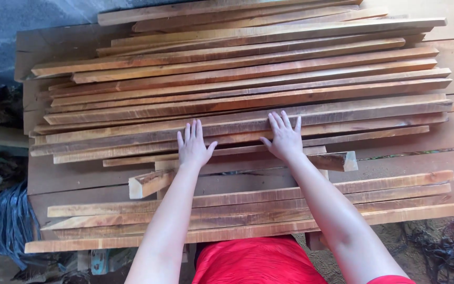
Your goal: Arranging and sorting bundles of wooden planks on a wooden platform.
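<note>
Under both flat hands (240, 143), wooden slats (248, 100) run left-right

The wooden slats (248, 100) are rough-sawn, matt, reddish-brown with saw marks across the grain. The bench (80, 179) beneath is flat, dull brown board. A red cloth garment (253, 263) looks smooth with a slight sheen.

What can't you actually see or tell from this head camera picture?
- Palms of the left hand and right hand: pressed flat on the wooden strips.
- Table surface: mostly covered by strips.
- Blue bundle: in shadow at the left edge.
- Legs: hidden by red clothing.
</note>
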